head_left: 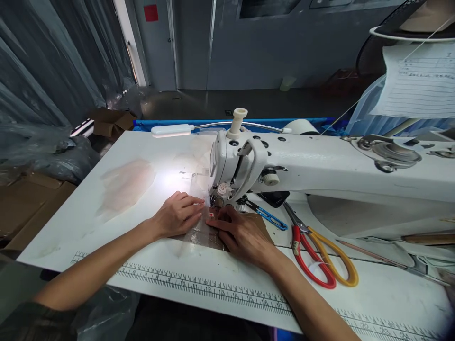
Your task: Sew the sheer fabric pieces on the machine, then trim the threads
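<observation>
A white sewing machine (305, 158) stands over the white table. Sheer, thin fabric (199, 235) lies flat below its needle area, partly over a brown surface. My left hand (179, 213) rests palm down on the fabric's left side, fingers extended and slightly apart, pointing toward the presser foot. Just right of the foot, my right hand (240, 232) touches the fabric's right side, with its index finger stretched left and the other fingers bent. A small red and white mark (212, 215) shows between the hands. Whether the right fingers pinch any fabric is hidden.
Scissors with red and yellow handles (329, 255) and blue thread snips (272, 219) lie right of my right hand. A dark phone-like object (274, 198) sits beneath the machine arm. Another sheer piece (128, 184) lies at left. A ruler strip (199, 285) runs along the front edge.
</observation>
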A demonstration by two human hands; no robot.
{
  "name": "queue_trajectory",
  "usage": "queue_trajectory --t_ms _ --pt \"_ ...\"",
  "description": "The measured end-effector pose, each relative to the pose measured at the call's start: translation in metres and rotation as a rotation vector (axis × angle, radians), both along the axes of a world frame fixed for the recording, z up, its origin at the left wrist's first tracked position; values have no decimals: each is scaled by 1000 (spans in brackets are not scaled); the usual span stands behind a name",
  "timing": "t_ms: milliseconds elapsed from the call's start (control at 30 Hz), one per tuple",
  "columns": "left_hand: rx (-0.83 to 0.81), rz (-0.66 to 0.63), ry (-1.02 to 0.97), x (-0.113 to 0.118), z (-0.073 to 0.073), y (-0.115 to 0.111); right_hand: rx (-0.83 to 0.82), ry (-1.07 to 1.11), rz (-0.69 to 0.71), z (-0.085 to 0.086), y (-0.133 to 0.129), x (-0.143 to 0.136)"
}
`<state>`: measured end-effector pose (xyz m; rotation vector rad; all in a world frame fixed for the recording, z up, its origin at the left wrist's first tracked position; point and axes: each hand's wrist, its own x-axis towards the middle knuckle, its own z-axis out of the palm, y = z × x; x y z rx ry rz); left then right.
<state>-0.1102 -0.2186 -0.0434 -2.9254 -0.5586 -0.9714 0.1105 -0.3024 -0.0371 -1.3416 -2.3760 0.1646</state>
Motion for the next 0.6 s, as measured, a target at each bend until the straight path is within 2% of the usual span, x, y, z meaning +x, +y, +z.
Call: queue_trajectory --t_ms 267,600 --pt "24 29 177 5 -1 -4 50 -27 7 1 0 0" --pt "56 19 233 4 -5 -3 53 -16 6 0 1 0"
